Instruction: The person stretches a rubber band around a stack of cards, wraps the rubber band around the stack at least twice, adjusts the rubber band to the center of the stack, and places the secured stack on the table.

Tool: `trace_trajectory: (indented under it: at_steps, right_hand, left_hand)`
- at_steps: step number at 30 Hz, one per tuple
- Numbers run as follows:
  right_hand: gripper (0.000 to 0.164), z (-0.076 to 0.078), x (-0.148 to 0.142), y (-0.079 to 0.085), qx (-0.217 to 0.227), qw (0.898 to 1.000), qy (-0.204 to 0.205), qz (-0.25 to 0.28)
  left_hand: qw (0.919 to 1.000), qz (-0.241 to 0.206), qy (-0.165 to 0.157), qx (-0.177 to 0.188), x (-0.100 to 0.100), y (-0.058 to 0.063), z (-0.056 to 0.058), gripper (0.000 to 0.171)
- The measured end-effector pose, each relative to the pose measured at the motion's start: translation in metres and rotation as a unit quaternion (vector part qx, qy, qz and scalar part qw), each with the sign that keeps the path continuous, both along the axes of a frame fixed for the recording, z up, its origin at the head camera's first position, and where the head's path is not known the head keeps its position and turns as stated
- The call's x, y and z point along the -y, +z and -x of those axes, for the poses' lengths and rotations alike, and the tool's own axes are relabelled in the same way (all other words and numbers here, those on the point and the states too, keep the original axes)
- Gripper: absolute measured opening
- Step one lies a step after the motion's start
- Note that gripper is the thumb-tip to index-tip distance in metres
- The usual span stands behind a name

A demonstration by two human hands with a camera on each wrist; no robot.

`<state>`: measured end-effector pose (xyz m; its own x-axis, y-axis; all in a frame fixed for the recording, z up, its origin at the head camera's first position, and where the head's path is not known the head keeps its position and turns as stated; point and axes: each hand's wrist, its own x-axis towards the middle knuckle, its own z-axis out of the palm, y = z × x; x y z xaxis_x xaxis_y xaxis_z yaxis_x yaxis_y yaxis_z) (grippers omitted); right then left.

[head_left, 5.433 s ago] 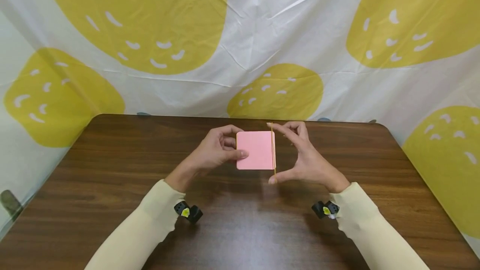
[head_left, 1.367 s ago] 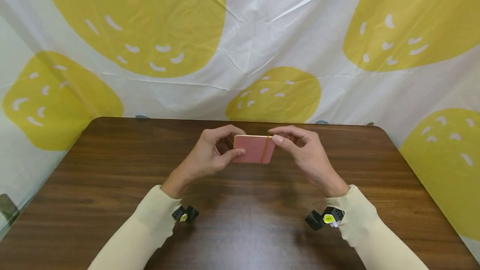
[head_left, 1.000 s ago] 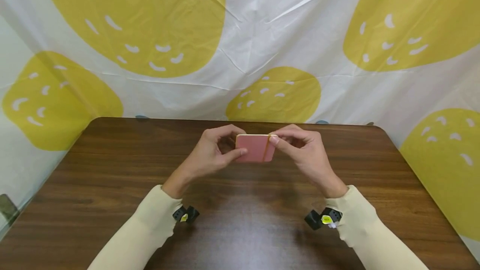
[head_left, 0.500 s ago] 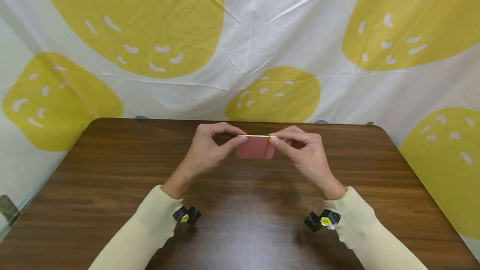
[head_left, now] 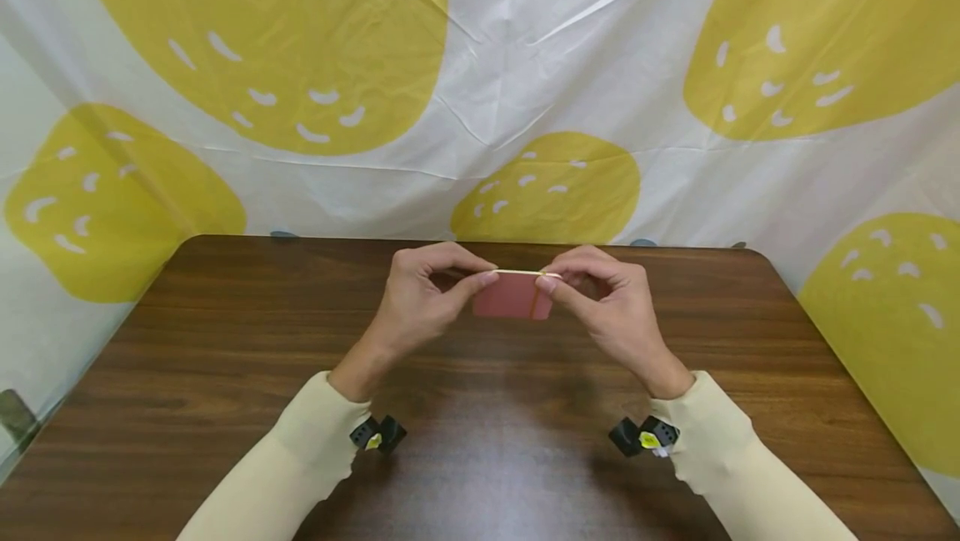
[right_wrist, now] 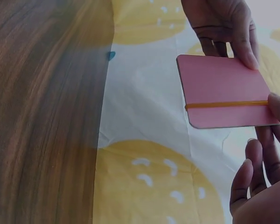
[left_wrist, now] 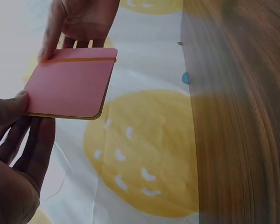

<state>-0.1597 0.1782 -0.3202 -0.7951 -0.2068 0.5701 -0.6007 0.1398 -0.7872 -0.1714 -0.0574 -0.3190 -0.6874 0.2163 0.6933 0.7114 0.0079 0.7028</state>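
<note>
A small pink notebook [head_left: 504, 298] is held up above the table, tilted so its pale top edge faces the head camera. An orange elastic band [right_wrist: 226, 104] runs straight across its cover near the right-hand side. My left hand [head_left: 420, 295] pinches the notebook's upper left corner, thumb on the near cover and fingers behind. At the upper right corner my right hand [head_left: 611, 299] pinches it the same way, its thumb at the band. Both wrist views show the cover flat and closed, with the lower edge free of the fingers.
Beneath the hands lies a dark brown wooden table [head_left: 480, 458]. A white cloth [head_left: 345, 191] with yellow fruit prints hangs behind it and along both sides. Each wrist carries a small black camera, the left camera [head_left: 377, 434] and the right camera [head_left: 645, 436].
Earlier my right hand stretched the band out at the notebook's right edge; now the band lies across the cover. The notebook has tipped, and my left thumb has moved up to its top corner.
</note>
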Motion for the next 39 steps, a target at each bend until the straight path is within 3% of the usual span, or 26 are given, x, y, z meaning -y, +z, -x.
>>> trace_trajectory:
  at_steps: [5, 22, 39]
  right_hand:
    - [0.011, -0.0020, 0.0011, 0.0023, -0.029, 0.999, -0.002, -0.014]
    - [0.011, -0.0064, 0.0056, 0.0044, -0.057, 0.998, -0.013, -0.023]
    - [0.015, -0.0038, 0.0052, 0.0048, -0.055, 0.998, 0.001, -0.036]
  left_hand:
    - [0.9999, -0.002, -0.005, -0.011, -0.0017, 0.0023, -0.0016, 0.009]
    - [0.9998, -0.004, -0.003, -0.020, -0.0070, 0.0049, -0.0048, 0.008]
    - [0.9997, -0.003, -0.010, -0.020, -0.0091, 0.0037, -0.0053, 0.008]
